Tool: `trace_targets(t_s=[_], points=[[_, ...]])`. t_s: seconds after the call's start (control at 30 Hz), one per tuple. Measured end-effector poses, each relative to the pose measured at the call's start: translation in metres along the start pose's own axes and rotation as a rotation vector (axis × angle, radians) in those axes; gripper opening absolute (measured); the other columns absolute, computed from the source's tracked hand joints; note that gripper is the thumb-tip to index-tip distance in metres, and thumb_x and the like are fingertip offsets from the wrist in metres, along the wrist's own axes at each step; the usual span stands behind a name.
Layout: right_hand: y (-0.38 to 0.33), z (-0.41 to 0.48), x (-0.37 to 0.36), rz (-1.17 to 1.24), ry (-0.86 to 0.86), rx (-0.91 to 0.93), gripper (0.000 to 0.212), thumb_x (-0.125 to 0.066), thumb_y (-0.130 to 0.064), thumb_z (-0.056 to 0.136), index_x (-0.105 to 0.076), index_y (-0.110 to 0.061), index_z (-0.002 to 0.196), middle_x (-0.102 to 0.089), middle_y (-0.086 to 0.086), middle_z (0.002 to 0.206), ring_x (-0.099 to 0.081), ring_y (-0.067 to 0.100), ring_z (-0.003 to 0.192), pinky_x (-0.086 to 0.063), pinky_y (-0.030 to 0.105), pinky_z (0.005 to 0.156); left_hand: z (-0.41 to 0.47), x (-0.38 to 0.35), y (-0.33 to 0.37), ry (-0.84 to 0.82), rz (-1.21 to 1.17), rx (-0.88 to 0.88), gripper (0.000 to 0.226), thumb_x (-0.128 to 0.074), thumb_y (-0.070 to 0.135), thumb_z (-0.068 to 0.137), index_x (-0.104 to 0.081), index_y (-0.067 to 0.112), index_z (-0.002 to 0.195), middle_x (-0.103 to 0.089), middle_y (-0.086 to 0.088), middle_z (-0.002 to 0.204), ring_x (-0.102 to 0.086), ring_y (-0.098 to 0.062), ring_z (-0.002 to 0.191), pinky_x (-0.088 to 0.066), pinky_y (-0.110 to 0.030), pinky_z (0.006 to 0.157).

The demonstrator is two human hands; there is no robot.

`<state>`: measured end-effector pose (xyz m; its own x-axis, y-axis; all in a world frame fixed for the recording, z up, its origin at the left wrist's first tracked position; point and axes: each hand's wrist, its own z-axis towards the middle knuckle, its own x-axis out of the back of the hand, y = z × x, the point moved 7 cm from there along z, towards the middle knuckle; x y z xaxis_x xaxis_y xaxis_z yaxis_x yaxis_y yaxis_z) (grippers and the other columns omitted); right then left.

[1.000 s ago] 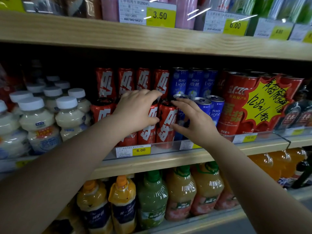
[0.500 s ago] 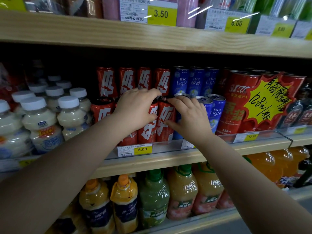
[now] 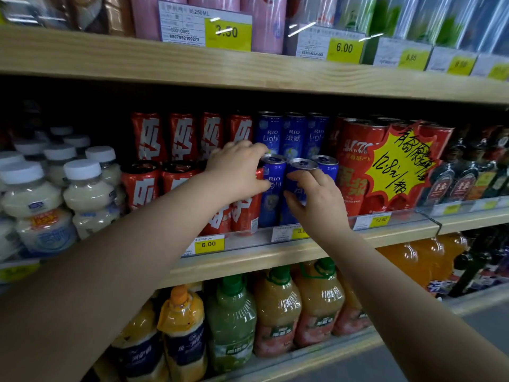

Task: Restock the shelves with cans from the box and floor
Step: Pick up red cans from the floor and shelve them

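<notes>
Red cans with white lettering [image 3: 140, 186] stand two tiers high on the middle shelf [image 3: 248, 261]. To their right are blue "RIO Light" cans [image 3: 274, 188]. My left hand [image 3: 237, 172] curls over the top of the front red can [image 3: 245, 216] at the right end of the red row, its thumb next to the first blue can. My right hand [image 3: 316, 199] wraps the middle front blue can [image 3: 303, 164], with index finger and thumb across its front. No box or floor cans are in view.
White-capped milky bottles [image 3: 82, 194] fill the shelf's left. Large red cans with a yellow starburst price sign [image 3: 399, 166] stand to the right, dark bottles [image 3: 465, 183] beyond. Juice bottles [image 3: 278, 307] line the shelf below. Price-tag strips run along the upper shelf edge [image 3: 248, 70].
Both hands moved right along the row. My right hand left the red and first blue cans for the middle blue can. My left hand now covers the rightmost red can.
</notes>
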<state>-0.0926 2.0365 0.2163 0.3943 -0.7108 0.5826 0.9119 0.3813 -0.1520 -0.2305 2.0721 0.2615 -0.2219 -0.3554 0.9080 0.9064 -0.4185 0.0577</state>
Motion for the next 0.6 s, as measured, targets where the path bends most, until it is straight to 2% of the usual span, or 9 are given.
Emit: trace_targets(t_s=[0.1,0.17,0.23,0.33,0.4,0.47,0.53,0.6], points=[[-0.006,0.006,0.001,-0.030,0.015,0.000,0.031,-0.068,-0.016,0.080,-0.064,-0.006,0.109,-0.064,0.016,0.086,-0.060,0.037,0.077,-0.047,0.038,0.063,-0.007,-0.004,-0.006,0.034,0.058,0.013,0.063,-0.062,0.047,0.080,-0.041,0.025,0.136,-0.048,-0.003,0.139,-0.044,-0.027,0.126,-0.036,-0.046,0.100],[-0.014,0.016,0.000,-0.131,0.054,0.031,0.033,-0.069,-0.018,0.079,-0.066,-0.009,0.111,-0.063,0.016,0.088,-0.059,0.037,0.078,-0.046,0.039,0.063,-0.011,-0.005,-0.010,0.060,0.064,0.010,0.059,-0.061,0.045,0.083,-0.044,0.024,0.135,-0.048,-0.002,0.140,-0.044,-0.026,0.127,-0.033,-0.045,0.103],[-0.022,0.026,-0.005,-0.217,0.038,0.037,0.037,-0.069,-0.021,0.079,-0.065,-0.012,0.115,-0.063,0.016,0.100,-0.059,0.039,0.090,-0.045,0.044,0.073,-0.013,-0.006,-0.011,0.079,0.062,0.003,0.057,-0.060,0.044,0.085,-0.045,0.023,0.135,-0.048,-0.001,0.140,-0.045,-0.025,0.127,-0.030,-0.044,0.106],[-0.027,0.034,-0.022,-0.232,-0.079,-0.015,0.041,-0.062,-0.023,0.084,-0.060,-0.017,0.124,-0.057,0.013,0.127,-0.048,0.038,0.119,-0.032,0.047,0.094,-0.015,-0.009,-0.011,0.100,0.071,-0.008,0.060,-0.060,0.047,0.084,-0.043,0.024,0.137,-0.048,-0.001,0.140,-0.044,-0.024,0.128,-0.026,-0.043,0.109],[-0.034,0.032,-0.023,-0.210,-0.029,-0.020,0.037,-0.058,-0.018,0.080,-0.064,-0.014,0.116,-0.060,0.014,0.120,-0.051,0.039,0.112,-0.035,0.048,0.091,-0.019,-0.008,-0.014,0.137,0.076,-0.017,0.064,-0.060,0.049,0.083,-0.040,0.025,0.139,-0.045,0.001,0.143,-0.040,-0.023,0.132,-0.024,-0.043,0.111],[-0.040,0.027,-0.016,-0.132,0.085,-0.019,0.031,-0.050,-0.014,0.077,-0.065,-0.009,0.103,-0.062,0.015,0.102,-0.057,0.039,0.093,-0.043,0.044,0.077,-0.027,-0.002,-0.019,0.177,0.081,-0.026,0.067,-0.060,0.048,0.083,-0.035,0.026,0.141,-0.040,0.003,0.146,-0.034,-0.022,0.136,-0.018,-0.044,0.114],[-0.046,0.019,-0.011,-0.001,0.133,0.006,0.029,-0.045,-0.013,0.074,-0.061,-0.004,0.096,-0.059,0.015,0.091,-0.056,0.036,0.081,-0.040,0.036,0.068,-0.042,0.007,-0.027,0.203,0.077,-0.015,0.071,-0.061,0.049,0.082,-0.032,0.028,0.143,-0.034,0.003,0.150,-0.027,-0.021,0.140,-0.012,-0.046,0.115],[-0.047,0.009,-0.015,0.147,0.100,-0.033,0.025,-0.050,-0.011,0.075,-0.056,0.000,0.097,-0.056,0.016,0.091,-0.053,0.033,0.080,-0.038,0.032,0.065,-0.063,0.020,-0.042,0.296,0.060,0.020,0.070,-0.062,0.048,0.082,-0.034,0.028,0.142,-0.032,0.001,0.151,-0.024,-0.022,0.141,-0.010,-0.047,0.115]])
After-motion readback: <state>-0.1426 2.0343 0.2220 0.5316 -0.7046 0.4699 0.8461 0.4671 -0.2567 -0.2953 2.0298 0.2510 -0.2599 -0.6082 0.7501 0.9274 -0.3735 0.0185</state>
